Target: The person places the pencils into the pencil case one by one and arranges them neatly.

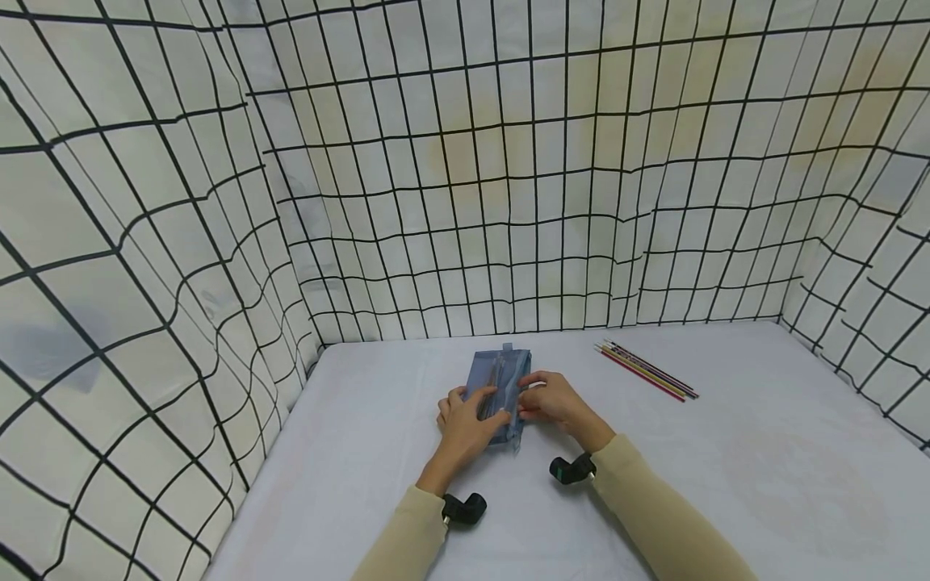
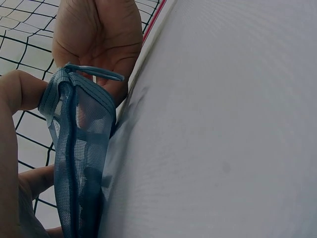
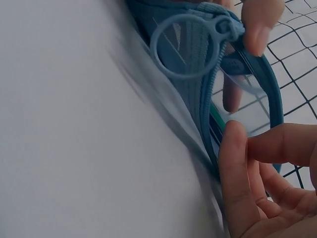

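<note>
A blue mesh zipper pouch (image 1: 479, 371) lies on the white table between both hands, slim items showing faintly through it. My left hand (image 1: 465, 424) grips its left side and near end, thumb on top. At the right edge, my right hand (image 1: 555, 403) pinches the pouch's side. In the right wrist view the zipper stands parted, a round ring pull (image 3: 183, 75) at its near end. A green and a dark strip show inside the opening, beside the right fingertips (image 3: 234, 134). The left wrist view shows the pouch (image 2: 79, 148) edge-on, with a loop tab at its far end.
Several coloured pencils (image 1: 647, 371) lie side by side on the table, right of the pouch and further back. White sheeting behind a black grid net (image 1: 534, 177) rises at the back and both sides. A black camera (image 1: 465, 509) sits at each wrist.
</note>
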`<action>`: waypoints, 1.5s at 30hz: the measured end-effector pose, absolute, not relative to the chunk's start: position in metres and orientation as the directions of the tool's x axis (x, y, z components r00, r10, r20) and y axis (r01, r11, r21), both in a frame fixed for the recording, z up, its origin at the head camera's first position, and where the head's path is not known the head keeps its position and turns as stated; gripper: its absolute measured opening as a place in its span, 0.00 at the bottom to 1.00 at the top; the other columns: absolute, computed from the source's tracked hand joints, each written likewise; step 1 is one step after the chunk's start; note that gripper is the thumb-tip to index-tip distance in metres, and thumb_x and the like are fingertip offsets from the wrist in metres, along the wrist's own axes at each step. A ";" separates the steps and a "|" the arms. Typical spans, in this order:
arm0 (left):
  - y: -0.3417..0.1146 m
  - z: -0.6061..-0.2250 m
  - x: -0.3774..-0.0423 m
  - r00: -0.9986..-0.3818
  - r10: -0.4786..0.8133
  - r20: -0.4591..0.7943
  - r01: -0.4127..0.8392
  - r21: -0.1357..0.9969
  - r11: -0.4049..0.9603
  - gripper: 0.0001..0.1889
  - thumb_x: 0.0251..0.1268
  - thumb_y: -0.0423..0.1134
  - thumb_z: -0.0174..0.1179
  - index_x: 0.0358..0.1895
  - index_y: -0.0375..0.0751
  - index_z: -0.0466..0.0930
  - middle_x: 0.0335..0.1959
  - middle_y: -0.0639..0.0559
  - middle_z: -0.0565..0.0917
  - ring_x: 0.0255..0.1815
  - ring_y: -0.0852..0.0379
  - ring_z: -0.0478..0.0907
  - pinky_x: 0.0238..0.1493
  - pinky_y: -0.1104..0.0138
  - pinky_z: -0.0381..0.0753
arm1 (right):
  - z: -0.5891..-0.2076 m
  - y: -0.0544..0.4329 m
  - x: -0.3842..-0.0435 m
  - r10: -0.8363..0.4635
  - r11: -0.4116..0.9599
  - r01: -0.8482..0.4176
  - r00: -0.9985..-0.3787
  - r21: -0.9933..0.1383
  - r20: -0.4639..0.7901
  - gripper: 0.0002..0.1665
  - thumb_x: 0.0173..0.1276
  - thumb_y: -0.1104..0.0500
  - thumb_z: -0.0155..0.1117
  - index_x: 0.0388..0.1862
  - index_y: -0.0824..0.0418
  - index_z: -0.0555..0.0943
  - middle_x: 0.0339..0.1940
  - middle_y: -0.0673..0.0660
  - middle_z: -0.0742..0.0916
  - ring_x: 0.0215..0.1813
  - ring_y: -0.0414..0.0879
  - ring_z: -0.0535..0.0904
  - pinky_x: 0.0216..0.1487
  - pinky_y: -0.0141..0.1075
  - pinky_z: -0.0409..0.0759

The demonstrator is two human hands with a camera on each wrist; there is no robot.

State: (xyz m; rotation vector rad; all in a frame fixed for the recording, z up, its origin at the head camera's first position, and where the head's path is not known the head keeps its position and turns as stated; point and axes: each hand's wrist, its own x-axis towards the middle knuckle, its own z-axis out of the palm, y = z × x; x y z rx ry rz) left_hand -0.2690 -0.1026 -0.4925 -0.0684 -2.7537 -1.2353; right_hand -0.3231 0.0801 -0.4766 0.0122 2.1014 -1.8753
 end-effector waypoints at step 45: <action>-0.105 -0.493 -0.268 -0.989 0.019 0.145 0.123 0.750 0.650 0.33 0.58 0.59 0.63 0.67 0.55 0.78 0.74 0.31 0.60 0.71 0.35 0.53 0.68 0.37 0.53 | -0.466 0.206 -0.349 -0.170 0.727 -0.263 -0.964 -0.635 0.205 0.22 0.69 0.63 0.65 0.61 0.67 0.78 0.43 0.61 0.88 0.46 0.54 0.83 0.41 0.39 0.78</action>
